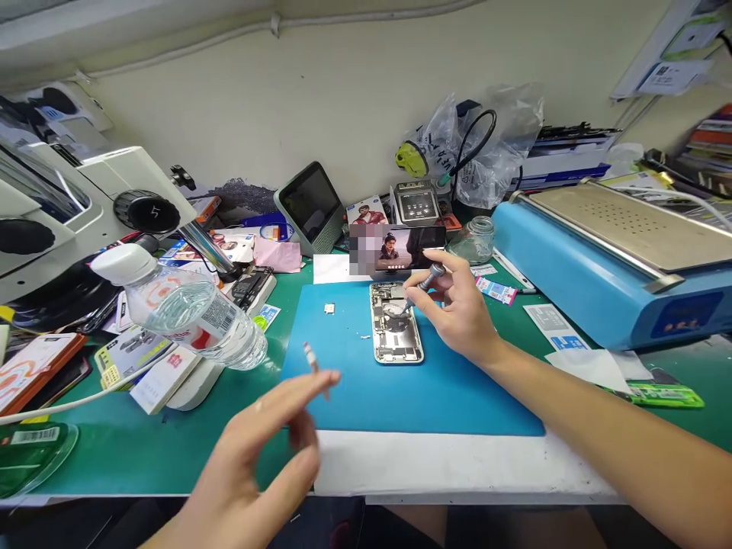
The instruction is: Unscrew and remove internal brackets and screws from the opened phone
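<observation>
An opened phone (396,343) with its inner parts bare lies on the blue mat (343,404). My right hand (457,309) is closed around a small grey screwdriver (430,276), its tip pointing down at the upper middle of the phone. Whether the tip touches a screw is too small to tell. In front of the mat's left edge, my left hand (263,450) hovers with a lit cigarette (310,356) held between its fingers; thumb and fingertips are apart. A small metal part (329,309) and a tiny piece (365,336) lie left of the phone.
Behind the opened phone stands a second phone (409,250) playing a video. A water bottle (188,309) and microscope stand (142,206) are at the left. A blue heating machine (618,267) fills the right side. A glass jar (479,238) and smart display (312,206) stand behind.
</observation>
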`<state>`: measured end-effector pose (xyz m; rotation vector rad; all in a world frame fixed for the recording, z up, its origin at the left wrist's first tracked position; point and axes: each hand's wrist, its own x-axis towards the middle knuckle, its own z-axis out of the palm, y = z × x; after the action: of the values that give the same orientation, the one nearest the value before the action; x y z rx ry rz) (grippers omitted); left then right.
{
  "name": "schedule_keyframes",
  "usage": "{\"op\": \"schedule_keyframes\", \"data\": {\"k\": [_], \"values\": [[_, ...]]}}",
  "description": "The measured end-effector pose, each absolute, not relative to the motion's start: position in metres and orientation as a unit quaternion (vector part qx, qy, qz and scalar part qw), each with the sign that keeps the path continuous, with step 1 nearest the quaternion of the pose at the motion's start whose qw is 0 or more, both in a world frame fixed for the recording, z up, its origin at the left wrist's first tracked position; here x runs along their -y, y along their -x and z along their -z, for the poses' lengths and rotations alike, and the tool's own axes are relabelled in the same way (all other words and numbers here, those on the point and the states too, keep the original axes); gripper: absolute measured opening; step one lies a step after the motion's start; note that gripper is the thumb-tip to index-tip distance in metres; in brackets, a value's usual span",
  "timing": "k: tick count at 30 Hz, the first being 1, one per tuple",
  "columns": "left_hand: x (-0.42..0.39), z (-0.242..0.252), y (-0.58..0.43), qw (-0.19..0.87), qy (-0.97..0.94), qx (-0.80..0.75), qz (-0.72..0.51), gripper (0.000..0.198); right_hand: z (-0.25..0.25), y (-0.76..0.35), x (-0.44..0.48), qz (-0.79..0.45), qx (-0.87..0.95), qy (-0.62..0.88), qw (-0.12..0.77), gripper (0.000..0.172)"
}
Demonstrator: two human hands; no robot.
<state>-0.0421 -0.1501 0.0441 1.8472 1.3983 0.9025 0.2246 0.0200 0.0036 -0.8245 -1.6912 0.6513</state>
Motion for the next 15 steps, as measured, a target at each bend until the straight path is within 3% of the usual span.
{"op": "schedule_keyframes", "data": {"k": [7,15], "values": [[0.060,-0.010,0.002,0.331,-0.721,-0.447,-0.413,0.072,-0.007,-0.231,-0.024,-0.235,0.703,0.366,0.563,0.043],[0.048,0.001,-0.003,0.363,-0.723,-0.444,-0.386,0.079,-0.007,-0.231,-0.021,-0.174,0.713,0.341,0.587,0.049]]}}
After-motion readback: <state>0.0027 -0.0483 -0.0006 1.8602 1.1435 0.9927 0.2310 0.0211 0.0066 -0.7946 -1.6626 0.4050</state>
